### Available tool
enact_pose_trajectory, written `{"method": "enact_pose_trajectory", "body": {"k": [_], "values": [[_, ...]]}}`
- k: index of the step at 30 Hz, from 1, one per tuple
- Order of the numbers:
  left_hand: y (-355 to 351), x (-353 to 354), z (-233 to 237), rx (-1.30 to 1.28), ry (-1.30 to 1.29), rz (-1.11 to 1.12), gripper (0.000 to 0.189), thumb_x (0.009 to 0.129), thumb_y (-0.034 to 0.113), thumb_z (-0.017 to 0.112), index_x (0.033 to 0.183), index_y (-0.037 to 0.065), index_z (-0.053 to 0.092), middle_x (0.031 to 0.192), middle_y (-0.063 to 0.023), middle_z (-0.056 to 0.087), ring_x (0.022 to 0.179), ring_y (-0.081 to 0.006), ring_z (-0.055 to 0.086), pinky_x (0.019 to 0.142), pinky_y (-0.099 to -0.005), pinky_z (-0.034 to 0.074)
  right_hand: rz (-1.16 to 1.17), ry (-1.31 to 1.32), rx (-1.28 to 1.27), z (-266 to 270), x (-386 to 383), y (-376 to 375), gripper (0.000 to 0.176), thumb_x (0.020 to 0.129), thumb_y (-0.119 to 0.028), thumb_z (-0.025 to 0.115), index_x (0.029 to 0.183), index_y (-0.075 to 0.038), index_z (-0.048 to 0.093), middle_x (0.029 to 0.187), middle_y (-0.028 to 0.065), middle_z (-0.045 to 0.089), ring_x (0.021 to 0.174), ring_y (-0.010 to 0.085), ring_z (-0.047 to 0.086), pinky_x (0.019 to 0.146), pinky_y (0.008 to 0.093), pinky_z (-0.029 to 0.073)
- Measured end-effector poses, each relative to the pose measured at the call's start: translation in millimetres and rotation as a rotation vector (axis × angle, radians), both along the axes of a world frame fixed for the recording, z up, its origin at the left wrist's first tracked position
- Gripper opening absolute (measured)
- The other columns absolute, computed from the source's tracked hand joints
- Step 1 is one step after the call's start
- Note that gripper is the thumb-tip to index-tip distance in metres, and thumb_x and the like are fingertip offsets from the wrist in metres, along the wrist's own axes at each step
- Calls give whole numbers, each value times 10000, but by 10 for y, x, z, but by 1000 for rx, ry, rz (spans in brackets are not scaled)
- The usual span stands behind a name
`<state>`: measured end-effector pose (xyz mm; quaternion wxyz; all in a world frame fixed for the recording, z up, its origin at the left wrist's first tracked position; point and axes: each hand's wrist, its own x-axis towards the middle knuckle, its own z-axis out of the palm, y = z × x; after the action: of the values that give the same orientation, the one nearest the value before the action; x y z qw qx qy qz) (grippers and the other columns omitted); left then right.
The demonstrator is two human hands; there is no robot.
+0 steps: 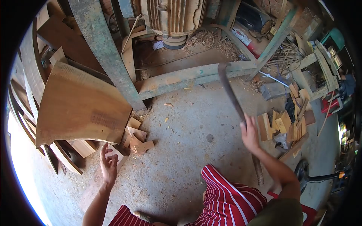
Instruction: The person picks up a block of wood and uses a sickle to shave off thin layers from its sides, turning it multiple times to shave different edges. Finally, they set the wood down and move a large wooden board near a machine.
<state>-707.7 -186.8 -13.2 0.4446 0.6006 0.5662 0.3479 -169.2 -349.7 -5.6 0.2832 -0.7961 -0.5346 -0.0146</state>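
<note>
My right hand (250, 132) is wrapped round a long dark metal bar (230, 89), whose bent upper end lies in view over the green frame's lower beam. The bar's lower part runs down behind my wrist to near my red striped trousers. My left hand (109, 162) is raised with its fingers apart and slightly curled, holding nothing. Just above it is the lower edge of a wide brown wooden board (81, 105), which leans at the left. Small wood offcuts (136, 136) lie beside the board's lower right corner.
A worn green metal frame (196, 75) stands ahead around a ribbed motor (171, 17). Curved planks (32, 71) lean at the far left. Wood blocks (283, 122) are piled on the floor at the right, near a grey block (274, 90) and a black stand (320, 177).
</note>
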Motion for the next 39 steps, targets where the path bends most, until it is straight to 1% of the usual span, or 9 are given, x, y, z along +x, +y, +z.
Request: {"method": "enact_pose_trajectory", "body": {"k": [9, 11, 14, 18, 22, 26, 28, 30, 39], "values": [[993, 740, 858, 559, 57, -7, 729, 960, 336, 618, 1541, 161, 214, 1401, -166, 350, 1108, -263, 533, 965, -410, 467, -316, -17, 101, -177, 1531, 1490, 284, 828, -153, 692, 1076, -21, 643, 866, 224, 668, 849, 425, 646, 770, 478, 507], [1296, 1000, 1032, 638, 30, 76, 727, 968, 339, 610, 1544, 166, 201, 1426, -176, 329, 1231, -308, 470, 1029, -438, 428, -386, 109, 30, -154, 1791, 1769, 200, 872, -82, 653, 1057, -4, 646, 756, 142, 654, 626, 245, 660, 541, 372, 504], [1734, 1350, 1059, 746, -50, 109, 749, 961, 320, 636, 1545, 149, 199, 1482, -171, 287, 1320, -333, 397, 1084, -430, 371, -437, 370, 43, 118, 1870, 2096, 170, 887, -103, 656, 1015, 9, 641, 771, 107, 648, 584, 177, 637, 454, 339, 485], [2101, 1570, 863, 547, -25, 33, 823, 921, 258, 713, 1534, 51, 205, 1488, -193, 342, 1354, -233, 348, 1131, -373, 261, -465, 493, 157, 101, 2270, 2549, 154, 872, -60, 662, 962, 54, 610, 807, 115, 633, 589, 216, 619, 471, 354, 529], [2257, 1446, 798, 645, -132, -67, 588, 930, 250, 707, 1377, -4, 420, 1220, -69, 576, 1104, -161, 530, 965, -279, 403, -560, 928, 406, 157, 2450, 2934, 147, 860, -18, 664, 954, 73, 597, 859, 153, 615, 596, 275, 611, 483, 395, 566], [2333, 1326, 810, 555, -41, -116, 585, 949, 285, 674, 1393, 9, 413, 1268, -65, 539, 1168, -153, 489, 1028, -300, 354, -655, 819, 406, -244, 3142, 3471, 168, 866, 13, 642, 1004, 88, 584, 925, 186, 624, 689, 293, 641, 495, 429, 585], [2359, 1337, 771, 522, -60, -154, 653, 967, 277, 645, 1488, 28, 340, 1383, -80, 487, 1272, -169, 447, 1114, -321, 300, -715, 775, 334, -195, 3039, 3618, 297, 871, -63, 661, 1116, 88, 586, 1031, 202, 636, 844, 312, 657, 632, 450, 601], [2331, 1389, 760, 609, -56, -65, 607, 922, 362, 701, 1349, -1, 467, 1226, -64, 553, 1123, -154, 507, 1009, -314, 376, -845, 779, 390, -217, 2870, 3814, 458, 827, -254, 711, 1162, 50, 646, 1284, 225, 597, 1168, 337, 589, 968, 399, 500], [2329, 1341, 756, 514, -16, -93, 691, 935, 391, 672, 1448, 19, 397, 1348, -85, 500, 1254, -177, 442, 1111, -335, 289, -611, 979, 417, -205, 2618, 3934, 460, 838, -131, 643, 1241, 78, 569, 1377, 303, 471, 1302, 388, 439, 1082, 403, 402]]}}
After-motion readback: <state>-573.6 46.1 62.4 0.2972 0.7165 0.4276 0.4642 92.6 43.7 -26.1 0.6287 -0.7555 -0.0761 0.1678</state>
